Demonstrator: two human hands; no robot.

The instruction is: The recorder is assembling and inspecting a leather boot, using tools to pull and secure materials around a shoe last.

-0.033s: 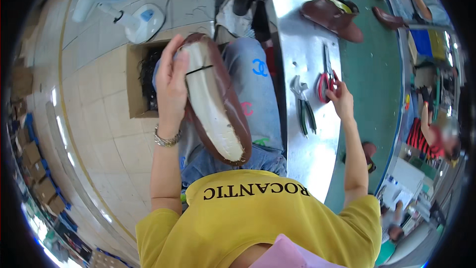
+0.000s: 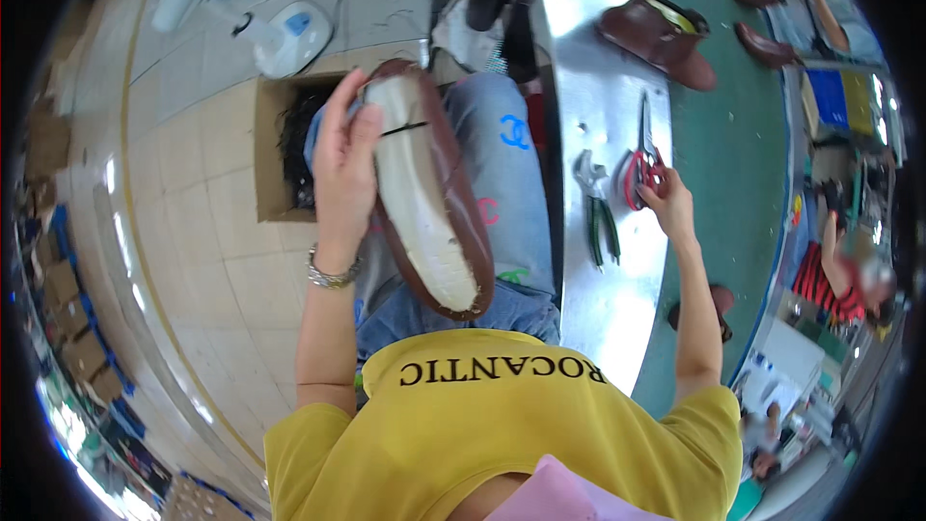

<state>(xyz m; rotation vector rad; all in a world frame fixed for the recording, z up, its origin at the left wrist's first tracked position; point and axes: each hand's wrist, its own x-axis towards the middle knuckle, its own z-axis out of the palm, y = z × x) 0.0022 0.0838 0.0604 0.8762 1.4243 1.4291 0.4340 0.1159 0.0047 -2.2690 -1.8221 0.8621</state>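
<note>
My left hand point(image 2: 342, 164) holds a brown shoe point(image 2: 429, 222) over my lap, sole side up, showing its pale bottom with a dark band across it near the far end. My fingers wrap its far end. My right hand point(image 2: 670, 207) reaches out to the metal bench point(image 2: 598, 318), and its fingers close on the red handles of a pair of scissors point(image 2: 641, 159) lying there. Green-handled pliers point(image 2: 598, 212) lie just left of the scissors.
An open cardboard box point(image 2: 270, 154) stands on the tiled floor beside my knee, with a white fan point(image 2: 280, 34) beyond it. Another brown shoe point(image 2: 656, 34) sits farther along the bench. More shoes point(image 2: 762, 43) lie on the green belt point(image 2: 733, 135). A person point(image 2: 839, 280) sits at the right.
</note>
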